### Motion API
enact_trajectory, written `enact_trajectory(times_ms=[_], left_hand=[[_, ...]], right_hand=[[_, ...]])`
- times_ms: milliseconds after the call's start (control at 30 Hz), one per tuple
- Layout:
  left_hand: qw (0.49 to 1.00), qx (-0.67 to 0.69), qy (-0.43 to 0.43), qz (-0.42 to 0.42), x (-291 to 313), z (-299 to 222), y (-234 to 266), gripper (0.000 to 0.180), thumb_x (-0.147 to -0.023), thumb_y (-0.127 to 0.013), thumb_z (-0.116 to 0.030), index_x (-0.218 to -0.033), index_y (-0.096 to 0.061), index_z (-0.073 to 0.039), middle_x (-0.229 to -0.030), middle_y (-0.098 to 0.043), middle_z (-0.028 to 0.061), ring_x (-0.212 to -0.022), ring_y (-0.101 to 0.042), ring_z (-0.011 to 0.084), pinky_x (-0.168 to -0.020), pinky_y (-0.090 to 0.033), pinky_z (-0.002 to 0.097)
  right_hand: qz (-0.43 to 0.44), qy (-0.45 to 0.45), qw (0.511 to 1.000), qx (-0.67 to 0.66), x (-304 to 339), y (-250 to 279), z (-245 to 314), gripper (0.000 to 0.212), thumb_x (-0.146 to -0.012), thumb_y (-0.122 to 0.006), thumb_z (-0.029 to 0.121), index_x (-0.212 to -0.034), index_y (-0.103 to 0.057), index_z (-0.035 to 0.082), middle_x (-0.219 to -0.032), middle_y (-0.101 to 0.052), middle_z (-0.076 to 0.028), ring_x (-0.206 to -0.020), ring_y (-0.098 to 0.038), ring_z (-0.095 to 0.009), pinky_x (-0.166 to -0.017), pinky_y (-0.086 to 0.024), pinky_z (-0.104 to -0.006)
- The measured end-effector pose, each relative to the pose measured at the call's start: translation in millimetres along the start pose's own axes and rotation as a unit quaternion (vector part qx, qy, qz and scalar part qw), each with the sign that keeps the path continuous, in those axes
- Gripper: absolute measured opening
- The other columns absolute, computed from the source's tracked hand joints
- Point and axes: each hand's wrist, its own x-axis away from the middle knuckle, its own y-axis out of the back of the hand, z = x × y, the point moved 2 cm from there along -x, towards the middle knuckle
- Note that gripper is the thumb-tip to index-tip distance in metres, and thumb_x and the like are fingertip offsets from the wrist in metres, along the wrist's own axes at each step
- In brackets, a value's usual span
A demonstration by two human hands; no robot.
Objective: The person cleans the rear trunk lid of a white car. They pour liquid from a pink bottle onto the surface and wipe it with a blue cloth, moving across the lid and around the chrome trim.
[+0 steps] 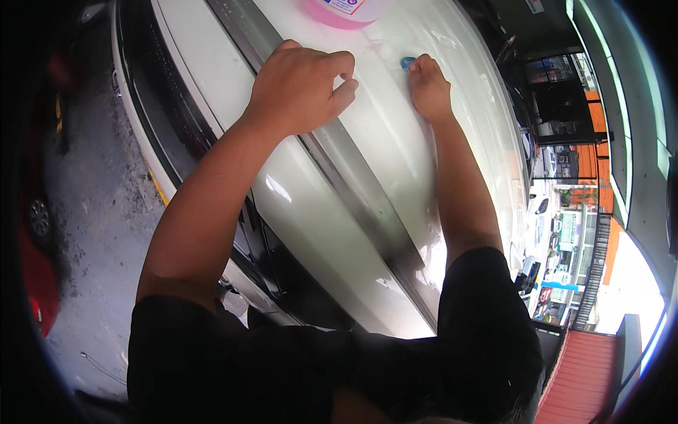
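White car roof panels [381,134] lie below both hands, with a dark grey strip [360,173] running lengthwise across them. My left hand [300,88] is over this strip, its fingers curled in. Its thumb and forefinger bend toward each other with nothing visible between them; the other fingertips are hidden. Farther right, my right hand [429,86] pinches a small blue piece [407,63] at the roof surface. What kind of thing the piece is, I cannot tell. At the top edge, a clear container of pink liquid [346,18] sits on the roof, partly cut off.
Dark side glass [159,78] borders the roof at the left. Beyond it is a worn grey floor [95,191] and part of a red car [39,275]. A black metal gate [561,99] and parked vehicles appear at the right.
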Motion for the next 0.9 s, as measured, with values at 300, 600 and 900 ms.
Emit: enact_trajectory(times_ms=[300, 600, 900], left_hand=[[1.0, -0.023, 0.012, 0.001, 4, 6, 3, 0.005, -0.091, -0.066, -0.018, -0.088, -0.067, -0.014, -0.058, -0.059, 0.0037, -0.063, -0.062, 0.0253, -0.091, -0.048, 0.0382], [0.999, -0.017, 0.021, 0.025, 0, 3, 7, 0.003, -0.091, -0.066, -0.015, -0.089, -0.066, -0.013, -0.059, -0.06, 0.0046, -0.062, -0.061, 0.0261, -0.092, -0.048, 0.0376], [0.997, -0.04, 0.026, 0.058, -5, 0, 6, 0.005, -0.094, -0.065, -0.016, -0.092, -0.067, -0.012, -0.06, -0.059, 0.0046, -0.064, -0.061, 0.0276, -0.093, -0.048, 0.0394]], right_hand=[[0.025, 0.029, 0.998, -0.039, 58, 17, -5, 0.017, -0.109, -0.052, 0.026, -0.108, -0.056, 0.01, -0.116, -0.067, -0.017, -0.111, -0.064, -0.045, -0.097, -0.051, -0.0524], [0.02, -0.002, 1.0, -0.017, 97, 32, -30, 0.017, -0.11, -0.052, 0.027, -0.11, -0.059, 0.012, -0.116, -0.068, -0.014, -0.111, -0.066, -0.04, -0.094, -0.051, -0.0518], [-0.001, -0.052, 0.998, -0.02, 122, 41, -45, 0.016, -0.108, -0.055, 0.027, -0.11, -0.061, 0.012, -0.117, -0.069, -0.014, -0.113, -0.067, -0.037, -0.094, -0.051, -0.05]])
